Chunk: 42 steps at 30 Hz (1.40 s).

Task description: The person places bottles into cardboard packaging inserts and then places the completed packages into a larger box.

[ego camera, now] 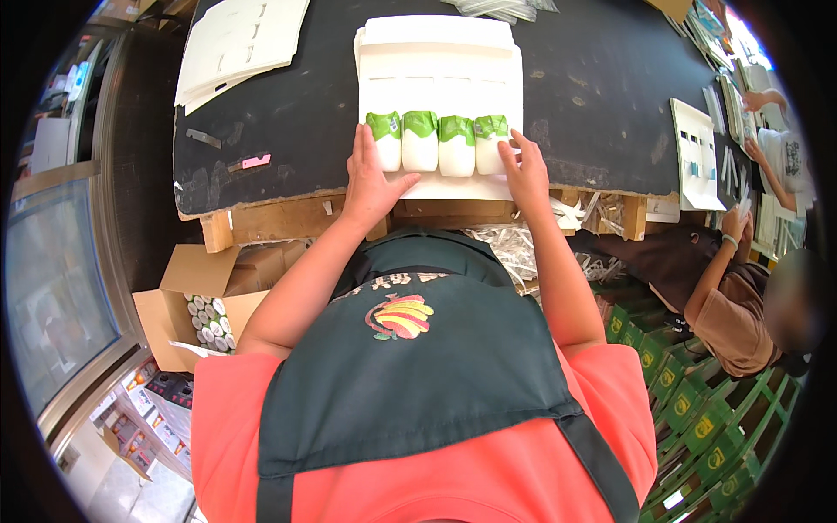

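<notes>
Several small white bottles with green wrapped tops lie side by side in a row on a stack of folded white cardboard blanks. My left hand lies against the left end of the row, its thumb stretched out below the bottles and its fingers along the outer side. At the right end, my right hand rests fingertips on the last bottle and beside it. Neither hand is wrapped around a bottle. The blank's near flap reaches to the table edge.
A black worktable carries another stack of white blanks, a pink-handled cutter, a metal blade and clear plastic pieces. Below left stands an open carton of bottles. A co-worker sits at right, near green crates.
</notes>
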Available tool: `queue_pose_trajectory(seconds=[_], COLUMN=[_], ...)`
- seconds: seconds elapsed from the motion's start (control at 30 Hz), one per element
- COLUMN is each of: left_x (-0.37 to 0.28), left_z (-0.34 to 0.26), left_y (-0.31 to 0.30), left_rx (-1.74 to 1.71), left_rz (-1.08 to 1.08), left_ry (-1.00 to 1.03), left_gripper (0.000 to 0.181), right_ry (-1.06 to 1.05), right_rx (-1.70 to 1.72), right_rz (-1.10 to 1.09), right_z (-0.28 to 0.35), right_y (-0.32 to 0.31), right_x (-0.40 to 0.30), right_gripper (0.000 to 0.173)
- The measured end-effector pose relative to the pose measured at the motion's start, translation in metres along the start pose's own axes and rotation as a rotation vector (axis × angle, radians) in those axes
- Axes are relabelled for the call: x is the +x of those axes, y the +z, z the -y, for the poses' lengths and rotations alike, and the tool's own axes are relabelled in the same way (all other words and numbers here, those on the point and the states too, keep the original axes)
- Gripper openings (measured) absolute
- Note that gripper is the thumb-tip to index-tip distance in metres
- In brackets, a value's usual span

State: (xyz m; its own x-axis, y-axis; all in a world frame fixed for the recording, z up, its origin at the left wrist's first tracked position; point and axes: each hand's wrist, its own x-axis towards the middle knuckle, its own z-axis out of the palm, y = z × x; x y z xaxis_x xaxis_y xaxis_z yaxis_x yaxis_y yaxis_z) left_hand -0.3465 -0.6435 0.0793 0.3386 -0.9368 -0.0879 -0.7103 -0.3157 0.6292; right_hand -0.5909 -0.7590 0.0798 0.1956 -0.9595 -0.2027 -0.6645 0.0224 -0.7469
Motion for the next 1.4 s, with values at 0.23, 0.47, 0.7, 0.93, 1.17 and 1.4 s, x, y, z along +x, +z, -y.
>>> queue_pose_trajectory(seconds=[0.23,0.47,0.7,0.93,1.17,1.4], left_x=[-0.002,-0.006,-0.010,-0.009,-0.010,-0.009], left_z=[-0.009,-0.014,-0.025,-0.032,-0.032,-0.036], left_y=[0.001,-0.004,-0.006,0.003,0.007,0.005], left_rx=[0.001,0.009,0.015,0.101,0.091,0.069], left_rz=[0.044,0.033,0.025,-0.056,-0.063,-0.078], left_ry=[-0.069,-0.093,-0.129,-0.124,-0.147,-0.174], left_gripper=[0.114,0.120,0.122,0.119,0.120,0.123], right_ry=[-0.119,-0.081,0.009,-0.028,-0.232,-0.067], right_rx=[-0.120,0.087,0.144,-0.051,-0.313,-0.028], right_rz=[0.096,0.060,0.102,0.222,0.225,0.337], right_z=[-0.003,-0.011,-0.024,0.008,0.001,-0.010], right_y=[-0.004,-0.005,-0.020,-0.023,-0.026,-0.039], right_x=[-0.001,-0.006,0.003,-0.002,0.000,0.008], right_gripper=[0.069,0.059,0.044,0.070,0.072,0.069])
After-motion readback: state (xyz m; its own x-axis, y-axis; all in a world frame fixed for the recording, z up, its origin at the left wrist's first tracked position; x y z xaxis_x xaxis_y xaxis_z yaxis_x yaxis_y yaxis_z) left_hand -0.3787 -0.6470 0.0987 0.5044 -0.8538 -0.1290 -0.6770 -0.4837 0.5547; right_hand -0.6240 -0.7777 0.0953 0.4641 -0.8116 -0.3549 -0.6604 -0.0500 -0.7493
